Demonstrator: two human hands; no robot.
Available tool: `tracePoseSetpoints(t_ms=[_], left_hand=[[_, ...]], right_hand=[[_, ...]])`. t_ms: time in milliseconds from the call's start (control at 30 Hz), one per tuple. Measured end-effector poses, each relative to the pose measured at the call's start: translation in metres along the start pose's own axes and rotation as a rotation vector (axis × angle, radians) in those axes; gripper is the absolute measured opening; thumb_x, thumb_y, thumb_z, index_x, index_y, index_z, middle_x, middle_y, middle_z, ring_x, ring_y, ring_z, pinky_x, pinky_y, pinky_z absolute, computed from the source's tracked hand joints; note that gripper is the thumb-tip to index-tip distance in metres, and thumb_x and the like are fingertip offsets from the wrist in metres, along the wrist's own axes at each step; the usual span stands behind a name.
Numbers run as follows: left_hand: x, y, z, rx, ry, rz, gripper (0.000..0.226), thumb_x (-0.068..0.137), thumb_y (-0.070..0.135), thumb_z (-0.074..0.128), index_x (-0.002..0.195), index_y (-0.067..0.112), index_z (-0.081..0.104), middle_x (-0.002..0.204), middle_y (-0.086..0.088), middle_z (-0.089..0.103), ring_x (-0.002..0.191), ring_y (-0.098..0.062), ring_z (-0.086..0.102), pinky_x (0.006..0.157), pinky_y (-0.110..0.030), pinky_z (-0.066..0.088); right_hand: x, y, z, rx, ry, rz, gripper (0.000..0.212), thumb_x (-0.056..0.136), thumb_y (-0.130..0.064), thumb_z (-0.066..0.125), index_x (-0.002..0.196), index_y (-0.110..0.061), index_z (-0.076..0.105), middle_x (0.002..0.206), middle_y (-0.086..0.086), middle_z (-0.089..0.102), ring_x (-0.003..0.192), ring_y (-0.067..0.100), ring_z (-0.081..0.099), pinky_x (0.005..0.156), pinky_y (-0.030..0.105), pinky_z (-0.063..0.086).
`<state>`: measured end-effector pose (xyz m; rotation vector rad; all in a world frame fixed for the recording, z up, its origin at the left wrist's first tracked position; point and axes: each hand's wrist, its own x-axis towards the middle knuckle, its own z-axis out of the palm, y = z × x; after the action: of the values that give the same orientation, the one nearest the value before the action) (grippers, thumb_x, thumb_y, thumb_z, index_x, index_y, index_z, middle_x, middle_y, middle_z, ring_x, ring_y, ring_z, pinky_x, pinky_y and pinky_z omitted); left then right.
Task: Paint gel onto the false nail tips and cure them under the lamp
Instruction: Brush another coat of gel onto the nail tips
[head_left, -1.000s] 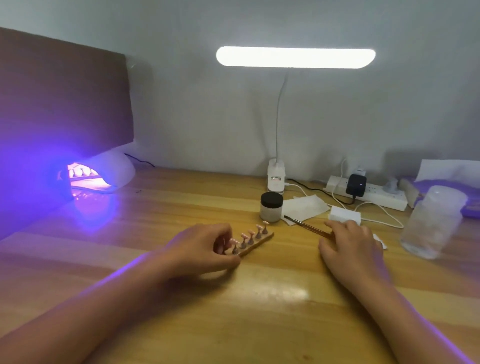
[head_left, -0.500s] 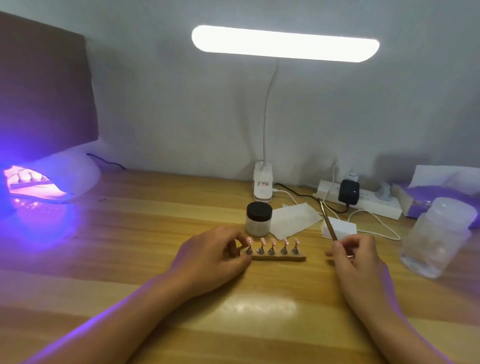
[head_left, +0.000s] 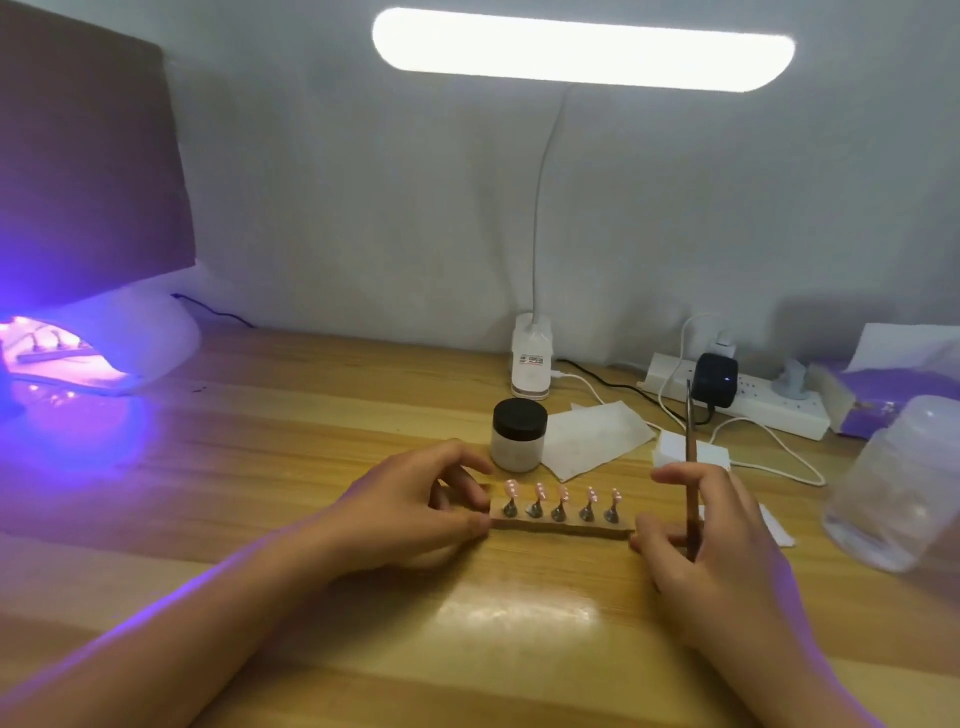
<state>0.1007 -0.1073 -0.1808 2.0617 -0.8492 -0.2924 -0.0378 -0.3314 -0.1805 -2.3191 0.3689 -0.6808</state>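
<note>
Desk (head_left: 270, 467): jar (head_left: 518, 439) lidded; UV lamp (head_left: 150, 338) holds tip strip (head_left: 49, 356).

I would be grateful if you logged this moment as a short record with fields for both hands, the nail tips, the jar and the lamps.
left hand: pinches the left end of the wooden holder
right hand: holds the brush upright, thumb at the holder's right end
nail tips: five, pink, in a row on the holder
jar: black lid on, just behind the holder
curing lamp: lit violet, far left, second holder inside
desk lamp: on
</note>
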Motion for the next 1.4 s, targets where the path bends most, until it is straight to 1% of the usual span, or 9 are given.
tracePoseSetpoints(t_ms=[100,233,400,633,767,900,1133,1233,1400], left_hand=[[0.001,0.0,-0.007,-0.046,-0.081,-0.045,0.037,0.087,0.019,0.074,0.117,0.033,0.059,0.112,0.01,0.065,0.072,0.001,0.056,0.079,-0.024,0.051],[0.007,0.004,-0.006,0.003,0.05,-0.12,0.03,0.091,0.024,0.069,0.116,0.029,0.054,0.12,0.012,0.061,0.081,-0.008,0.062,0.09,-0.034,0.053],[0.021,0.005,0.001,0.098,0.133,-0.156,0.047,0.084,0.048,0.071,0.123,0.033,0.052,0.117,0.018,0.06,0.077,0.0,0.053,0.078,-0.026,0.049],[0.05,0.008,-0.001,-0.026,0.052,-0.19,0.071,0.074,0.05,0.079,0.136,0.027,0.052,0.118,0.012,0.058,0.105,-0.005,0.058,0.069,-0.02,0.051],[0.055,0.006,0.007,0.102,0.139,-0.15,0.065,0.072,0.059,0.077,0.13,0.043,0.053,0.12,0.015,0.061,0.113,-0.008,0.056,0.092,-0.036,0.05],[0.053,0.006,0.014,0.09,0.227,-0.124,0.054,0.071,0.056,0.079,0.118,0.049,0.054,0.117,0.022,0.061,0.11,-0.004,0.056,0.092,-0.038,0.05],[0.046,0.003,0.014,-0.183,0.41,-0.129,0.054,0.073,0.052,0.078,0.117,0.03,0.056,0.121,0.013,0.06,0.113,-0.011,0.056,0.085,-0.029,0.047],[0.042,0.005,0.016,-0.286,0.489,-0.141,0.059,0.073,0.054,0.076,0.12,0.023,0.056,0.12,0.007,0.063,0.102,-0.021,0.065,0.079,-0.039,0.056],[0.026,0.011,0.01,-0.497,0.642,-0.157,0.042,0.081,0.046,0.074,0.112,0.024,0.056,0.111,0.002,0.066,0.08,-0.015,0.068,0.064,-0.027,0.052]], right_hand=[[0.002,0.004,0.004,-0.014,-0.013,-0.022,0.05,0.082,-0.029,0.074,0.118,-0.042,0.043,0.115,-0.021,0.04,0.086,-0.011,0.059,0.061,0.013,0.045],[0.001,0.002,0.004,-0.038,-0.073,-0.101,0.065,0.083,-0.03,0.072,0.132,-0.045,0.034,0.123,-0.025,0.034,0.106,-0.013,0.051,0.072,0.018,0.052],[0.0,0.0,0.002,-0.076,-0.138,-0.144,0.066,0.089,-0.025,0.065,0.142,-0.042,0.031,0.136,-0.024,0.033,0.109,-0.01,0.054,0.086,0.023,0.053],[0.0,0.004,0.003,-0.147,-0.119,-0.186,0.065,0.09,-0.029,0.063,0.144,-0.039,0.028,0.134,-0.022,0.033,0.111,-0.005,0.053,0.083,0.026,0.054],[0.003,0.006,0.004,-0.172,-0.12,-0.174,0.063,0.091,-0.031,0.061,0.145,-0.038,0.028,0.134,-0.019,0.035,0.108,-0.004,0.053,0.082,0.023,0.053],[0.004,0.005,0.005,-0.183,-0.087,-0.171,0.058,0.091,-0.029,0.063,0.142,-0.034,0.036,0.128,-0.017,0.039,0.101,-0.001,0.057,0.08,0.025,0.055],[0.003,0.002,0.003,-0.234,-0.055,-0.186,0.041,0.092,-0.027,0.062,0.13,-0.031,0.048,0.119,-0.016,0.044,0.092,-0.002,0.058,0.073,0.024,0.054],[0.003,0.001,0.002,-0.236,-0.05,-0.188,0.04,0.092,-0.023,0.063,0.129,-0.027,0.05,0.12,-0.012,0.045,0.092,0.002,0.06,0.074,0.027,0.055],[0.002,0.002,0.001,-0.247,-0.05,-0.207,0.04,0.093,-0.019,0.062,0.131,-0.022,0.05,0.125,-0.007,0.046,0.095,0.009,0.06,0.08,0.03,0.055]])
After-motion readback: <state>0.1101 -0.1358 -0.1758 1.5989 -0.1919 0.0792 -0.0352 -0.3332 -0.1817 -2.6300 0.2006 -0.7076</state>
